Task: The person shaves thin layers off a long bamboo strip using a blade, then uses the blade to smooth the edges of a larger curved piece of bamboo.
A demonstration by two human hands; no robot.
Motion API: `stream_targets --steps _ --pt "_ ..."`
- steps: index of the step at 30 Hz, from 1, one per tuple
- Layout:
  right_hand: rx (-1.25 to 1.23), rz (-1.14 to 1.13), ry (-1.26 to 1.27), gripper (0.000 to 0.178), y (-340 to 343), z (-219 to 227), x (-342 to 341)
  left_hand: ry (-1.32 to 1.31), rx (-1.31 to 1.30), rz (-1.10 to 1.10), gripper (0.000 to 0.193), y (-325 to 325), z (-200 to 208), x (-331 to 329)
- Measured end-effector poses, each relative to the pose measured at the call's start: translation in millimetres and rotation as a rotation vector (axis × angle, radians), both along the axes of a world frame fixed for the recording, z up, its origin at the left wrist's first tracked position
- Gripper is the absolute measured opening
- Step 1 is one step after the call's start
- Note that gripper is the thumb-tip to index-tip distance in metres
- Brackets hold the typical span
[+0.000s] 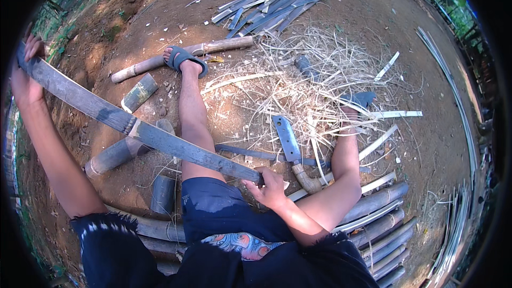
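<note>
A long, grey-skinned bamboo strip (176,144) with a node ring near its middle slants across my body. Its upper end is gripped by my left hand (31,72), raised at the far left. My right hand (268,188) closes round the lower end above my lap. Just beyond that hand, a cleaver-like knife (288,137) with a broad metal blade and a curved wooden handle (306,178) lies by my right leg. Neither hand touches it. Pale bamboo shavings (298,90) heap between and beyond my feet.
Split bamboo strips (272,5) are piled at the far side. A bamboo pole (149,67) lies under my left sandal. Short bamboo pieces (140,92) are scattered at left. Bamboo poles (373,205) form the slatted seat beneath me. Thin strips (453,234) lie in bundles at right.
</note>
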State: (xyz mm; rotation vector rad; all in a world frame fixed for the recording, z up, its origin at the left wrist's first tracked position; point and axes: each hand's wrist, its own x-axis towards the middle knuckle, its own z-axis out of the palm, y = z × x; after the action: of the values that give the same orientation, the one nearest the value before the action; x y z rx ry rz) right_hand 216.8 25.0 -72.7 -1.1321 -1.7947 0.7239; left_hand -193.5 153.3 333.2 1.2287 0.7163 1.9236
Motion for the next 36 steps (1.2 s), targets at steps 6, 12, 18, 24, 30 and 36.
stream_targets --steps 6,12,18,24,30,36 --pt "-0.323 -0.227 0.288 0.029 -26 24 -54 0.396 -0.467 0.328 0.072 37 -112 58" --pt "-0.351 -0.319 0.418 0.032 157 68 -76 1.038 -0.641 0.132 0.045 -80 -301 119" --pt "-0.237 -0.502 0.127 0.077 367 125 -8 1.895 -0.296 -0.231 0.06 -168 -393 130" --pt "-0.314 -0.383 0.062 0.04 256 27 77 1.8 -0.524 0.084 0.035 -110 -383 79" --pt "-0.403 -0.738 -0.103 0.025 28 -71 202 1.664 -0.342 0.037 0.024 -69 -407 95" --pt "-0.135 -1.356 -0.097 0.017 -83 -13 217 1.668 -0.377 0.025 0.018 -80 -413 87"
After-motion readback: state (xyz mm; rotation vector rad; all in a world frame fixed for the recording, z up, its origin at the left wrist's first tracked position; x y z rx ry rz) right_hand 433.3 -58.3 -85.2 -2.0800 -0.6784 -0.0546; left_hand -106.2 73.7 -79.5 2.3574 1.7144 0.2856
